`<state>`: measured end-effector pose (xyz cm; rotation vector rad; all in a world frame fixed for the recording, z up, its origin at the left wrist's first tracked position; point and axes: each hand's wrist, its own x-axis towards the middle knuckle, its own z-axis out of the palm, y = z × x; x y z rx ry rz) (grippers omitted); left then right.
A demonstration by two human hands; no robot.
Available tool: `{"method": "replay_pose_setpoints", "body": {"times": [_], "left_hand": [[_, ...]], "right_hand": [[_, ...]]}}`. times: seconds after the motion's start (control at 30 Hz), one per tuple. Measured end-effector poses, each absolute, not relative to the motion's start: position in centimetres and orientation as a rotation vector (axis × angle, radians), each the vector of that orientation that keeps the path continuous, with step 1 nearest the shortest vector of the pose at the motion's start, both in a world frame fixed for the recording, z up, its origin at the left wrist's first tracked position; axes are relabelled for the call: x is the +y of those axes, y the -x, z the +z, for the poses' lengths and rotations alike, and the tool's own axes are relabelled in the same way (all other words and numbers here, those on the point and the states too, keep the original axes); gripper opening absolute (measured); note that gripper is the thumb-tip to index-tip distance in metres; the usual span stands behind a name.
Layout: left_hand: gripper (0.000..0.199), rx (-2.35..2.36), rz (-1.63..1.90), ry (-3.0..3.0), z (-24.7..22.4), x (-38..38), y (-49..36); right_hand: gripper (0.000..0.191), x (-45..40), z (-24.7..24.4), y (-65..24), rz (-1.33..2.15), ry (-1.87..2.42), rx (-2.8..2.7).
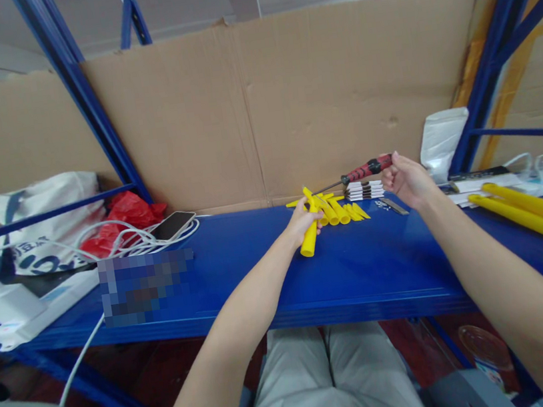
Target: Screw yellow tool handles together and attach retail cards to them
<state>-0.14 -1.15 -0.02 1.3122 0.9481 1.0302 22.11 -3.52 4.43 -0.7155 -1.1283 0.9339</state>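
Observation:
My left hand [299, 224] is closed around a yellow plastic tube [310, 241], tilted above the blue shelf top. My right hand [405, 178] pinches the end of a red and black screwdriver [366, 169]. The screwdriver's thin shaft points left and down to the upper part of the yellow tube; whether its tip touches a screw is too small to tell. Just behind the left hand lie several yellow tubes and pointed pieces [342, 211]. Next to them is a stack of white cards or packets with dark bands [363, 190]. Small screws [381, 203] and a flat metal strip [394, 206] lie below the right hand.
At right are long yellow tubes [530, 214] and a white pouch [442, 142]. Left hold a phone [173, 226], white cables [128, 240], a red plastic bag [133, 209], a cloth bag [46, 218] and a power strip [44, 309]. Cardboard [258, 111] walls the back.

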Motion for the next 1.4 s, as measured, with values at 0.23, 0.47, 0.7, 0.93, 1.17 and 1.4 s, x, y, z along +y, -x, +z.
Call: {"method": "replay_pose_setpoints", "body": {"times": [0.23, 0.47, 0.7, 0.93, 1.17, 1.4], "left_hand": [[0.057, 0.968, 1.052, -1.370, -0.31, -1.05, -0.07], [0.056, 0.982, 1.072, -1.365, -0.48, -0.98, -0.23], [0.055, 0.976, 1.072, -1.373, -0.45, -1.06, -0.24], [0.055, 0.977, 1.081, -1.386, -0.45, -1.08, -0.28], [0.063, 0.983, 1.078, -1.391, -0.79, -0.84, -0.28], [0.061, 0.984, 1.085, -1.384, -0.70, -1.08, -0.36]], "right_hand": [[0.026, -3.40, 4.27, -21.81, 0.921, 0.726, -1.092], [0.036, -3.21, 4.06, -21.89, 0.906, 0.721, -1.061], [0.034, -2.96, 3.99, -22.08, 0.919, 0.749, -1.080], [0.028, -3.19, 4.15, -21.86, 0.919, 0.739, -1.076], [0.024, -3.54, 4.36, -21.57, 0.902, 0.720, -1.062], [0.035, -3.10, 4.10, -21.77, 0.854, 0.697, -1.024]]}}
